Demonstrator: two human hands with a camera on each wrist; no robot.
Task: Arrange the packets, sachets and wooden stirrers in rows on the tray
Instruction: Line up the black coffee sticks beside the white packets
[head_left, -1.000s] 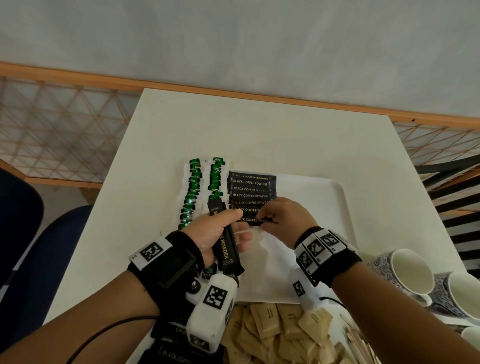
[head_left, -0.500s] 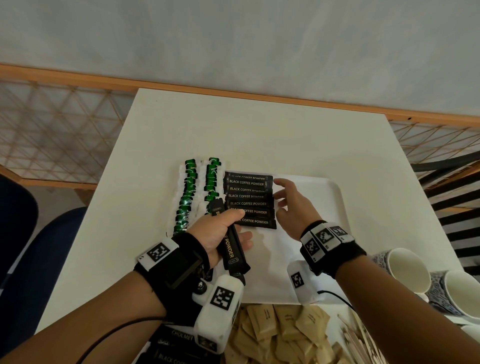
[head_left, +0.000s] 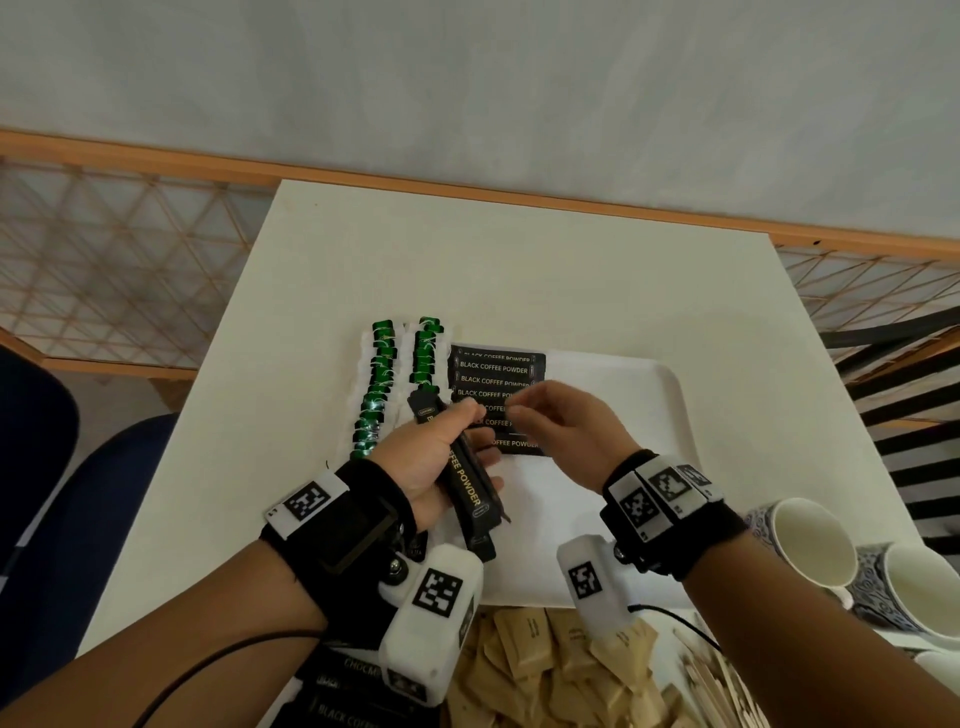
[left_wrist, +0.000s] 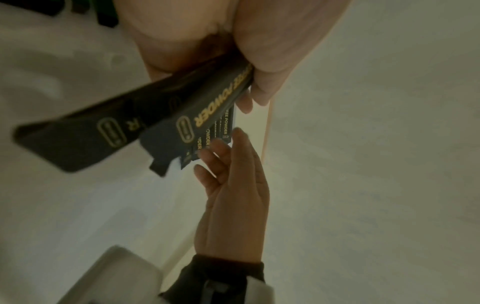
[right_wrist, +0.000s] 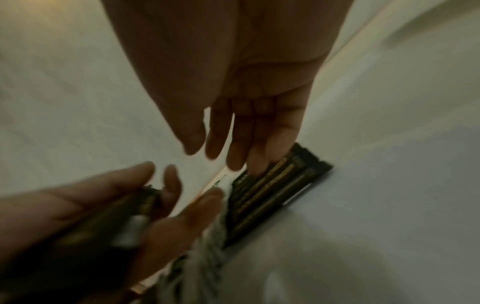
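My left hand grips a bundle of black coffee powder sachets above the white tray; the same sachets show in the left wrist view. A row of black sachets lies on the tray's left part, beside two rows of green and white packets. My right hand hovers over that black row with fingers extended toward the held bundle, holding nothing. In the right wrist view the right fingers are straight above the laid sachets.
Brown paper sachets and wooden stirrers are piled at the near table edge. More black sachets lie at bottom left. Patterned cups stand at the right. The tray's right half is bare.
My right hand let go of the sachet it laid in the row, touched the row's right end, and now reaches back toward the bundle in my left hand.
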